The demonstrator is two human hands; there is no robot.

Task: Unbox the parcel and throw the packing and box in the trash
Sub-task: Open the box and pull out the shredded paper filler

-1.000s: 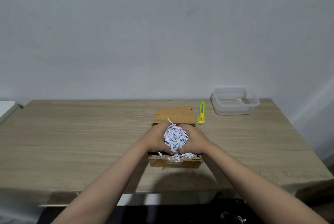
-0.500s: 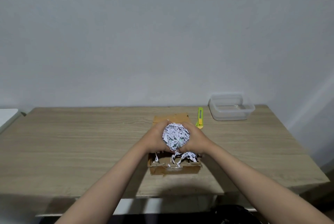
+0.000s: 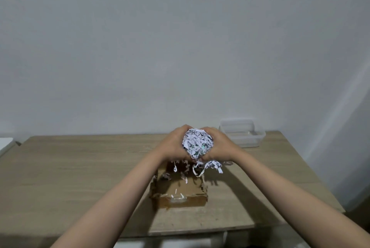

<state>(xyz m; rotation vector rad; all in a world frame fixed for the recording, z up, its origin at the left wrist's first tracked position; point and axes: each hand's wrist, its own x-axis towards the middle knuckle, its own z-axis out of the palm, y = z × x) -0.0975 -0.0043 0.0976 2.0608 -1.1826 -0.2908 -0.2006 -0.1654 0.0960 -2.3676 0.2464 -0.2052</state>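
A ball of white shredded paper packing (image 3: 197, 143) is pressed between my left hand (image 3: 174, 143) and my right hand (image 3: 220, 145), held in the air above the open brown cardboard box (image 3: 180, 199). Loose strips dangle from under the ball toward the box. The box sits on the wooden table (image 3: 80, 167) near its front edge, with a few white shreds lying on its floor. My hands hide the far end of the box.
A clear plastic container (image 3: 243, 134) stands at the back right of the table by the grey wall. A white surface edge (image 3: 5, 143) shows at the far left. The table's front edge runs just below the box.
Both hands have lifted the packing ball up out of the box and away from me. The box interior now shows. The yellow cutter seen earlier is hidden behind my hands.
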